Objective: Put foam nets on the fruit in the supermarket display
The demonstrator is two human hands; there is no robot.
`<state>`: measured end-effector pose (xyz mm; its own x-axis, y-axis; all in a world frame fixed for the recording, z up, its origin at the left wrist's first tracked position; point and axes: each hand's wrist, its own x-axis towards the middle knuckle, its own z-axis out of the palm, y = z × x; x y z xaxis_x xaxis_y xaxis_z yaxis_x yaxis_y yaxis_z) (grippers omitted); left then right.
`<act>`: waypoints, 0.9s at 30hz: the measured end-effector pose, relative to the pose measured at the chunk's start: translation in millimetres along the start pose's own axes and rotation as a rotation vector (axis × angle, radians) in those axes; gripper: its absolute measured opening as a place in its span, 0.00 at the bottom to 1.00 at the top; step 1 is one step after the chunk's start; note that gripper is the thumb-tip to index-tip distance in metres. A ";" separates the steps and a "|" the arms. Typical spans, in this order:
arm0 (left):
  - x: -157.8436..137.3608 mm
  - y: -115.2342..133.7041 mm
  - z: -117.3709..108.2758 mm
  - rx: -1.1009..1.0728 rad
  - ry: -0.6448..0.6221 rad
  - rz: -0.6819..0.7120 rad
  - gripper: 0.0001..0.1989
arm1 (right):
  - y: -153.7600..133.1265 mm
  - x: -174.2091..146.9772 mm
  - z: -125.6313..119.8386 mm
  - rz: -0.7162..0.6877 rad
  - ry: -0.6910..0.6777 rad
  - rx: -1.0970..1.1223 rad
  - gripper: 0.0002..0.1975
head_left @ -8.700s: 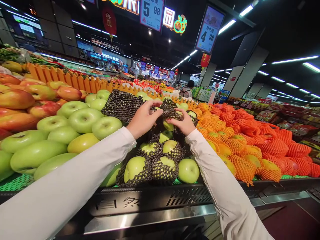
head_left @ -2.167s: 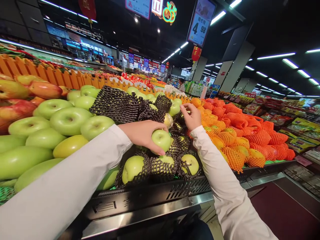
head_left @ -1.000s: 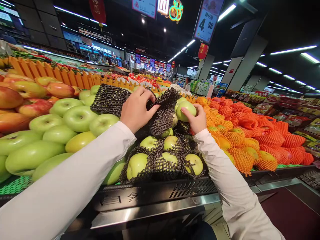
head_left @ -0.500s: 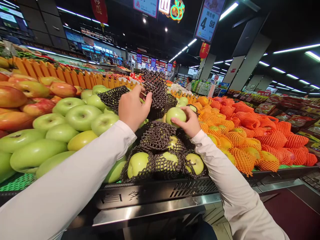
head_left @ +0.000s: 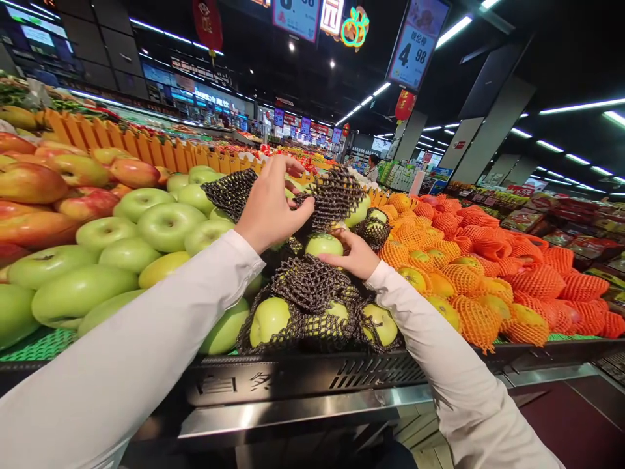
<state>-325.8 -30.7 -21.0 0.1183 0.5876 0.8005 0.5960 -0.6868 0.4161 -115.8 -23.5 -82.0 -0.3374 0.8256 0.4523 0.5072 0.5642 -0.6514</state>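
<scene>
My left hand (head_left: 276, 207) is closed, thumb and fingers pinching the edge of a black foam net sleeve (head_left: 338, 194) that flares out to the right. Just below the sleeve, my right hand (head_left: 357, 253) grips a green apple (head_left: 323, 244) from its right side; some of those fingers are hidden behind the apple. Under both hands, several green apples in black net sleeves (head_left: 312, 286) lie at the front of the display. Another black net (head_left: 229, 192) sits behind my left wrist.
Bare green apples (head_left: 168, 227) and red-yellow apples (head_left: 29, 185) are heaped on the left. Fruit in orange nets (head_left: 476, 309) and red nets (head_left: 541, 280) fills the right. A black display edge (head_left: 303, 378) runs along the front; a low orange fence (head_left: 161, 156) stands behind.
The apple in my right hand has moved left and down, closer to my left hand. The net sleeve at my left fingers has swung from upright toward the right.
</scene>
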 end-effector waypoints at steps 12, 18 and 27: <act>-6.2 -5.2 12.2 0.084 -0.504 0.242 0.11 | -2.4 1.3 -0.5 0.059 -0.063 0.101 0.32; -1.2 -13.6 15.2 0.001 0.095 -0.050 0.08 | 0.5 0.3 1.6 -0.010 0.076 0.099 0.38; -1.6 -33.6 34.4 -0.333 0.145 -0.177 0.12 | 3.2 1.3 0.8 -0.019 -0.038 0.009 0.36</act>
<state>-318.7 6.2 -51.1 -0.0907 0.6592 0.7464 0.3042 -0.6954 0.6511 -115.2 -20.6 -84.0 -0.3769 0.8144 0.4413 0.4931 0.5797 -0.6487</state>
